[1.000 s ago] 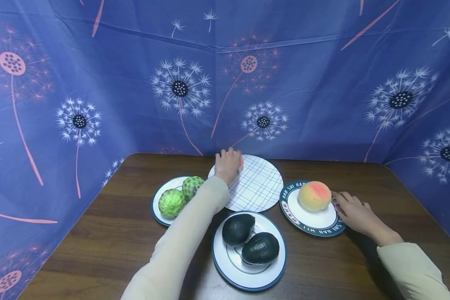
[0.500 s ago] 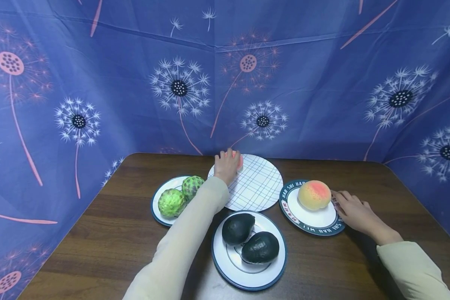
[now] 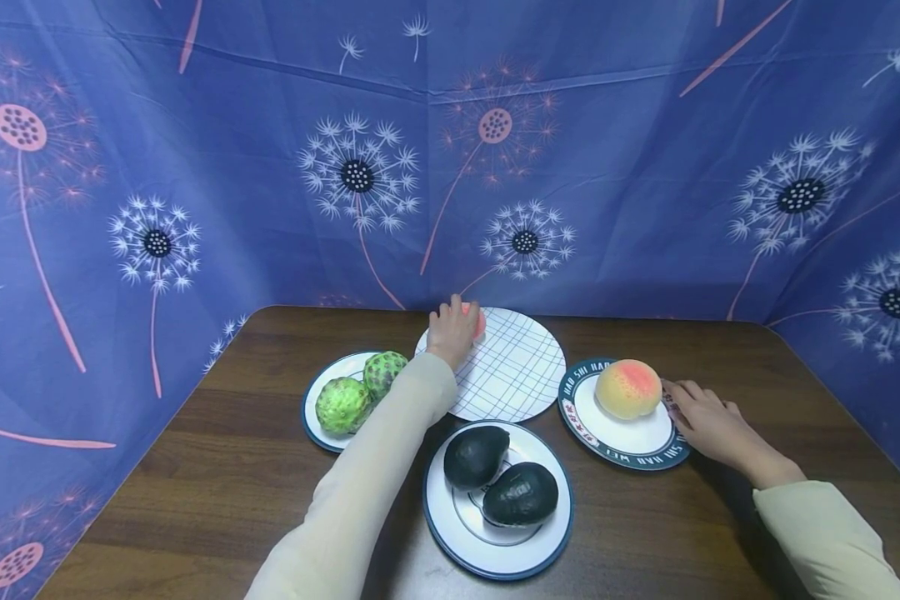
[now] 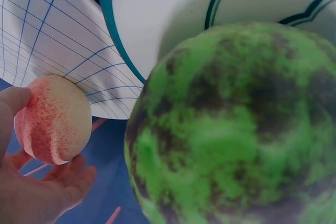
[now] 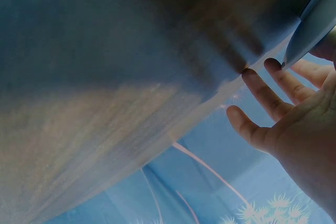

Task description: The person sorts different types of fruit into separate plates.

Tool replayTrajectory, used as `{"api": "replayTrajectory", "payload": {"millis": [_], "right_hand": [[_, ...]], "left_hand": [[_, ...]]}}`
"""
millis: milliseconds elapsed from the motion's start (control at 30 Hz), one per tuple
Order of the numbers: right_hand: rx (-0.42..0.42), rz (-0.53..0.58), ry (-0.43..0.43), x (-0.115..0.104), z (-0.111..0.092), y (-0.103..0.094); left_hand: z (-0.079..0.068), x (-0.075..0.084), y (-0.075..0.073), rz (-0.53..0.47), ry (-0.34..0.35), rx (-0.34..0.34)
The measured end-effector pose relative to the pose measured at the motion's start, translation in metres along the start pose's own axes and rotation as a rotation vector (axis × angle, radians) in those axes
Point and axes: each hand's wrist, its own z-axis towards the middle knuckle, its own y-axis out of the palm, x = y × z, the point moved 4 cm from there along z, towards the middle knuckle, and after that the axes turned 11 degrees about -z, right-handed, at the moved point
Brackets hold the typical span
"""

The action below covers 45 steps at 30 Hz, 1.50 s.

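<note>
My left hand point(image 3: 452, 333) holds a pink-and-cream peach point(image 3: 481, 323) at the left back of the grid-patterned plate point(image 3: 517, 367). In the left wrist view, thumb and fingers lie on opposite sides of that peach point(image 4: 55, 121), and a green, dark-blotched fruit point(image 4: 236, 129) looms close to the camera. My right hand point(image 3: 720, 429) grips the right rim of the green-edged plate point(image 3: 607, 450), which bears a larger yellow-and-red peach point(image 3: 628, 389). The right wrist view shows the plate's rim point(image 5: 315, 30) between the thumb, partly hidden, and the fingers point(image 5: 268, 93).
Two dark avocados point(image 3: 520, 495) lie on a blue-rimmed plate point(image 3: 495, 562) at the front middle. Left of my left forearm, a small plate point(image 3: 317, 417) carries two green knobbly fruits point(image 3: 343, 406). A blue dandelion-print cloth point(image 3: 607, 167) hangs behind the wooden table point(image 3: 195, 500).
The left fingers have shifted slightly on the peach. The right hand and the plates stay where they were.
</note>
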Motion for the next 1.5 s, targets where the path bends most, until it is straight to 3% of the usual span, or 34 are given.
{"api": "replayTrajectory", "payload": {"millis": [800, 1500], "right_hand": [[0.004, 0.010, -0.005, -0.0005, -0.0017, -0.0013], [-0.014, 0.005, -0.003, 0.0011, -0.0010, -0.0008]], "left_hand": [[-0.0008, 0.0024, 0.0026, 0.068, 0.049, -0.045], [-0.0035, 0.0018, -0.0034, 0.095, 0.103, 0.001]]}}
